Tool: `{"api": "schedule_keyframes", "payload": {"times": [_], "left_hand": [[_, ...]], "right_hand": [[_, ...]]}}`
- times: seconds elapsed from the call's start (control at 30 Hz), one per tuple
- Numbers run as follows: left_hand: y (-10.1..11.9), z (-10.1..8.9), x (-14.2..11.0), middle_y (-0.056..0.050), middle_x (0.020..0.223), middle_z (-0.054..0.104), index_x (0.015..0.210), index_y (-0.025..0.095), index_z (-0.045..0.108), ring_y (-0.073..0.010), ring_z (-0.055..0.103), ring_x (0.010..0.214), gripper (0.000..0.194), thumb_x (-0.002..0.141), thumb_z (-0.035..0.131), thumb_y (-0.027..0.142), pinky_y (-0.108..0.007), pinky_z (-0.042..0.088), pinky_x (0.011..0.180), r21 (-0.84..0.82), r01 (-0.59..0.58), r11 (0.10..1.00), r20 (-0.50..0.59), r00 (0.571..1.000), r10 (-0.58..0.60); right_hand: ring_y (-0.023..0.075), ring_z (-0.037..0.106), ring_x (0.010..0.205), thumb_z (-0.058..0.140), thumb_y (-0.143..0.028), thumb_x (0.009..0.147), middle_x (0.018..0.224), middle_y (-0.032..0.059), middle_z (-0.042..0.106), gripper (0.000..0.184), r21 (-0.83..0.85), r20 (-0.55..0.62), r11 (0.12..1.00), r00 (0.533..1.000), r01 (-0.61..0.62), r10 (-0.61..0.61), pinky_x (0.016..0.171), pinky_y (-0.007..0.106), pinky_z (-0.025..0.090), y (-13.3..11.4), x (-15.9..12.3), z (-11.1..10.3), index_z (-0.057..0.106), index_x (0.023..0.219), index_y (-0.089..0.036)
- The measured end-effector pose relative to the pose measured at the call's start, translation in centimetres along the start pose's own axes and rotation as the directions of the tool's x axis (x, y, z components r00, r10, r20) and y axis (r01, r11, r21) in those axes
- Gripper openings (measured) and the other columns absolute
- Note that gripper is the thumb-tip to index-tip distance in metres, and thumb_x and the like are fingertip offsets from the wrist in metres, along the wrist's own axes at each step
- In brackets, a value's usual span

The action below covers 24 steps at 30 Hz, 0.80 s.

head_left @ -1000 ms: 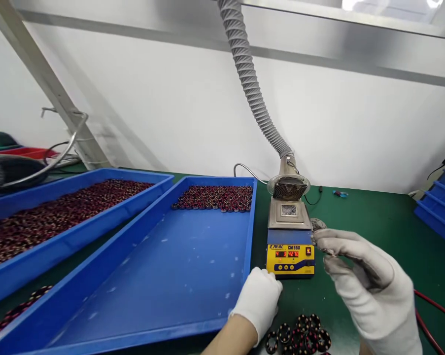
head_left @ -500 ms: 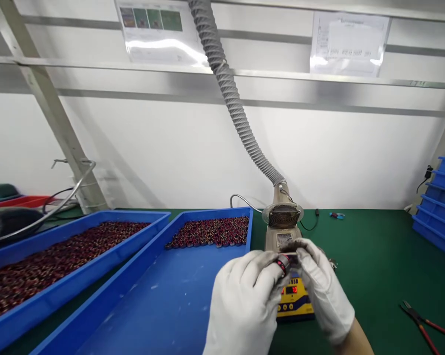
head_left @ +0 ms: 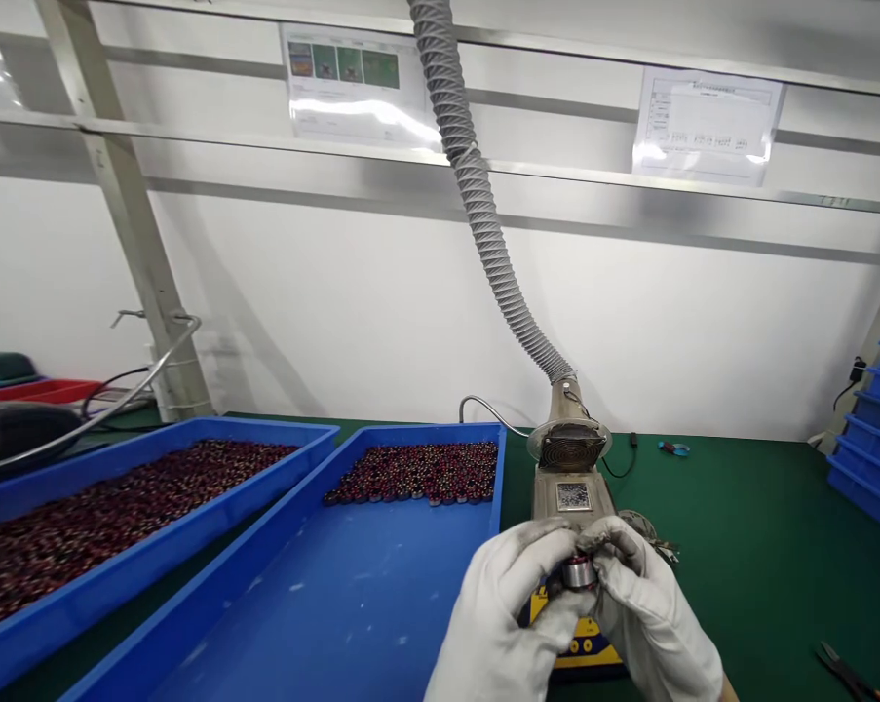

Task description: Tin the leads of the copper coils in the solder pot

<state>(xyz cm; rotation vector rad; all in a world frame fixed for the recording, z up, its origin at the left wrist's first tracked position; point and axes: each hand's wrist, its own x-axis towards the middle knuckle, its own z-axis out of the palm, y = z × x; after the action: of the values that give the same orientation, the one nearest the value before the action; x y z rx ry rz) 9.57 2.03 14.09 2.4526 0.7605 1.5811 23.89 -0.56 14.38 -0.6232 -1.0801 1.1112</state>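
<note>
Blue plastic makes the first tray (head_left: pixel 191 539), which carries many dark red pieces (head_left: pixel 118 517). Beside it, a second tray (head_left: pixel 352 595) has similar pieces (head_left: pixel 425 471) at its far end. Next, the gloved left hand (head_left: pixel 509 604) holds a small metal ring (head_left: pixel 578 573) with narrow fingers, before the machine (head_left: pixel 549 497); the right hand (head_left: pixel 648 604) pinches it also. Pliers (head_left: pixel 845 673) lie on the tabletop (head_left: pixel 761 546), near the right edge.

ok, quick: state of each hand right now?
Left hand: gloved, closed, fingers gripping a small ring-like part from its left side.
Right hand: gloved, closed, fingers on the same part from its right side.
</note>
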Motion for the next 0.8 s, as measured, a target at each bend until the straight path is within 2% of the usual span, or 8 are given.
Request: {"api": "schedule_keyframes", "payload": {"times": [0.13,0.23,0.33,0.43,0.5,0.63,0.7,0.8], "left_hand": [[0.0,-0.4,0.0,-0.002,0.105,0.058,0.105,0.027,0.048,-0.0184,0.054,0.096,0.025,0.081,0.047,0.022,-0.033,0.049,0.080,0.111,-0.052,0.992,0.007,0.999,0.052],[0.3,-0.5,0.1,-0.005,0.104,0.058,0.104,0.022,0.049,-0.0202,0.052,0.098,0.023,0.081,0.046,0.018,-0.035,0.047,0.081,0.218,-0.143,0.965,0.004,0.989,0.146],[0.7,-0.4,0.2,-0.006,0.102,0.059,0.101,0.020,0.049,-0.0198,0.051,0.099,0.018,0.083,0.047,0.018,-0.034,0.045,0.081,0.237,-0.198,0.951,0.011,0.980,0.201],[0.8,-0.4,0.2,-0.006,0.099,0.059,0.097,0.020,0.049,-0.0185,0.052,0.097,0.013,0.084,0.047,0.018,-0.033,0.045,0.080,0.229,-0.204,0.952,-0.037,0.975,0.218],[0.7,-0.5,0.2,-0.006,0.099,0.059,0.096,0.019,0.049,-0.0181,0.053,0.096,0.012,0.084,0.045,0.019,-0.033,0.045,0.079,0.242,-0.190,0.951,-0.050,0.977,0.208],[0.4,-0.8,0.1,-0.007,0.101,0.059,0.096,0.019,0.049,-0.0185,0.052,0.097,0.013,0.084,0.045,0.019,-0.034,0.044,0.080,0.290,-0.174,0.941,-0.055,0.979,0.197],[0.4,-1.0,0.1,-0.007,0.101,0.059,0.096,0.018,0.049,-0.0188,0.052,0.098,0.014,0.083,0.046,0.018,-0.033,0.044,0.080,0.316,-0.189,0.930,-0.061,0.974,0.219],[0.6,-1.2,0.1,-0.008,0.102,0.058,0.099,0.017,0.048,-0.0199,0.051,0.099,0.017,0.082,0.047,0.016,-0.034,0.042,0.082,0.359,-0.207,0.910,-0.022,0.973,0.230]], "right_hand": [[0.0199,0.060,0.075,0.075,-0.030,0.057,0.076,0.0046,0.066,0.022,-0.226,0.044,0.973,0.998,0.052,-0.043,0.069,0.030,0.048,-0.1,0.2,0.2,0.065,0.075,-0.020],[0.0158,0.059,0.066,0.071,-0.026,0.063,0.069,0.0023,0.065,0.010,-0.269,-0.010,0.959,0.995,0.089,-0.095,0.063,0.025,0.048,0.0,0.2,0.4,0.065,0.068,-0.020],[0.0108,0.056,0.060,0.069,-0.029,0.066,0.063,-0.0008,0.062,0.010,-0.043,-0.059,0.998,0.997,0.053,-0.055,0.058,0.019,0.047,0.3,0.0,0.7,0.065,0.064,-0.020],[0.0101,0.059,0.065,0.071,-0.033,0.062,0.068,-0.0027,0.064,0.012,0.232,-0.144,0.972,0.989,0.047,-0.013,0.064,0.018,0.049,0.4,0.0,0.9,0.067,0.069,-0.025],[0.0124,0.061,0.071,0.072,-0.033,0.061,0.074,-0.0024,0.066,0.014,0.247,-0.177,0.964,0.983,0.094,-0.051,0.070,0.022,0.050,0.1,0.0,1.0,0.067,0.074,-0.027],[0.0181,0.061,0.076,0.064,-0.033,0.070,0.082,0.0043,0.067,0.015,-0.050,-0.079,0.994,0.992,0.099,-0.103,0.074,0.031,0.050,-0.8,-0.2,1.2,0.065,0.080,-0.022],[0.0201,0.061,0.079,0.063,-0.032,0.071,0.087,0.0072,0.066,0.019,-0.245,-0.017,0.958,0.988,0.148,-0.157,0.075,0.032,0.050,-1.0,-0.5,1.1,0.063,0.086,-0.020],[0.0225,0.058,0.090,0.060,-0.025,0.073,0.098,0.0079,0.062,0.022,-0.552,0.107,0.745,0.917,0.375,-0.383,0.078,0.034,0.049,-0.8,-0.9,0.6,0.062,0.095,-0.023]]}}
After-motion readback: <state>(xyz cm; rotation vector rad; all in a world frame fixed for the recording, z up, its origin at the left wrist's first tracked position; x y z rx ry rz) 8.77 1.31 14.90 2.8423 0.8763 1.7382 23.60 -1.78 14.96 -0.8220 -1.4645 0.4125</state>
